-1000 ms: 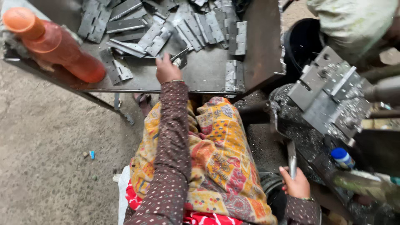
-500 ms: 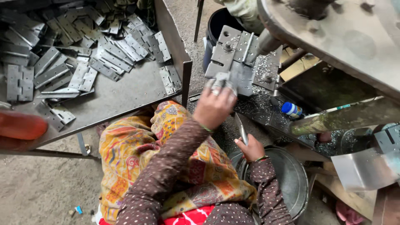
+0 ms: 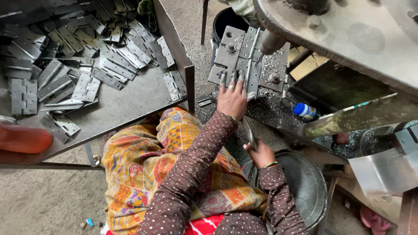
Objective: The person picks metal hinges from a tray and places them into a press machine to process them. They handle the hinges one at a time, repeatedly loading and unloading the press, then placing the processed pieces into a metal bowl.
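- Hinge [image 3: 251, 82] of grey metal lying on the steel jig plate [image 3: 244, 56] under the machine, pressed flat by fingertips at its near edge.
- Left hand [image 3: 232, 98] stretched forward, fingers spread narrow and flat on the hinge and plate, holding nothing closed in the palm.
- Right hand [image 3: 260, 153] lower, near the lap, closed around a thin metal rod [image 3: 250, 132] that points up toward the plate.
- Metal shavings [image 3: 265, 106] scattered over the machine bed around and below the plate.
- Small bottle with a blue cap [image 3: 305, 111] lying on the bed, right of the left hand, apart from it.
- Round metal basin [image 3: 305, 187] just beside the right forearm.
- Metal table [image 3: 130, 109] on the left, carrying a heap of loose hinges [image 3: 87, 52], well apart from both hands.
- Orange cylinder [image 3: 24, 139] at the table's near left edge, blurred.
- Patterned yellow cloth [image 3: 148, 165] over the lap, between table and basin.
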